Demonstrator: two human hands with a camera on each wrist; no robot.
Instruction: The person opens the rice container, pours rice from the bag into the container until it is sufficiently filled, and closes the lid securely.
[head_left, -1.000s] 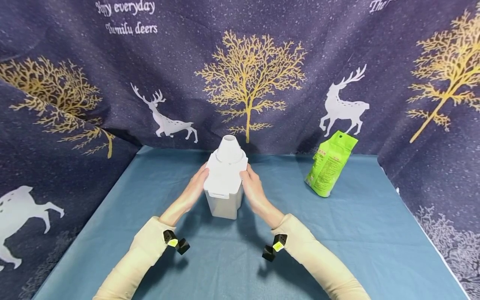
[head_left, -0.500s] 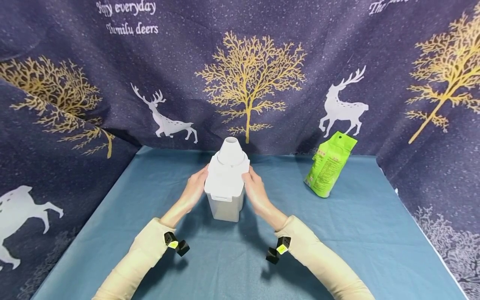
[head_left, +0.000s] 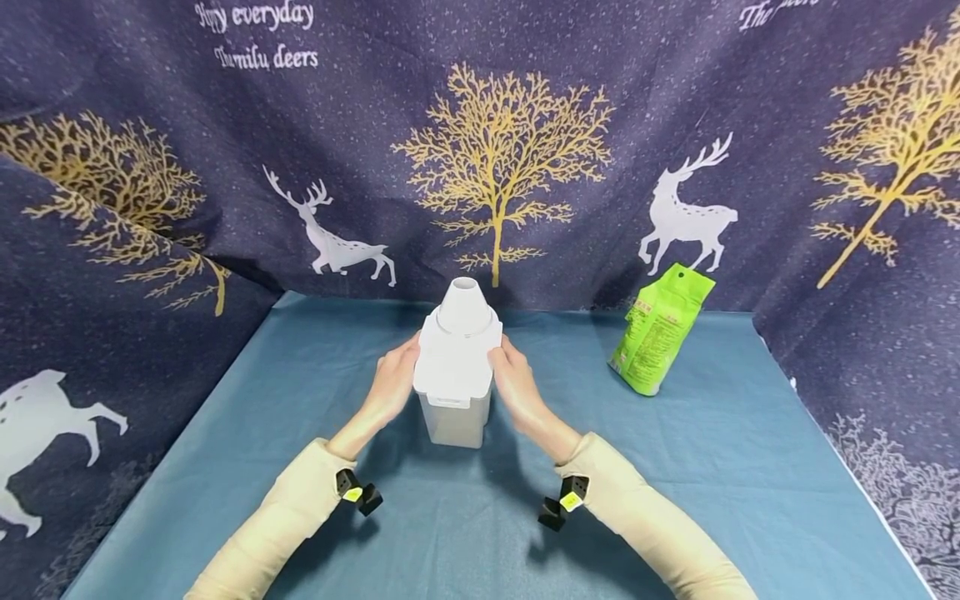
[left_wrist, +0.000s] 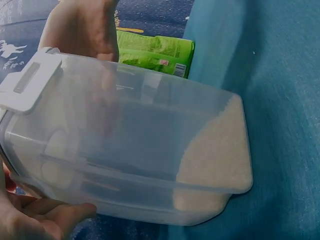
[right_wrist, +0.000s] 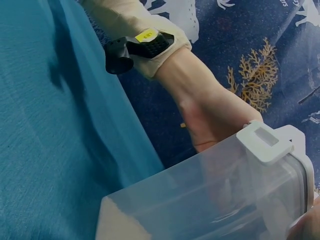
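Clear plastic container clasped by left hand and right hand below white lid. Rigid, smooth, probably light: little white grain inside.

A clear container fills the lower right of the frame, lying tilted across the picture, with a white lid at its right end and a white latch on top of that lid. Behind it the left hand presses against the container's far side; its fingers are hidden by the plastic. A beige sleeve covers the forearm, and a black wrist camera with a yellow tag sits at the cuff. Blue cloth covers the table on the left, and dark patterned fabric hangs behind. A sliver of the right hand shows at the bottom right corner, touching the lid.
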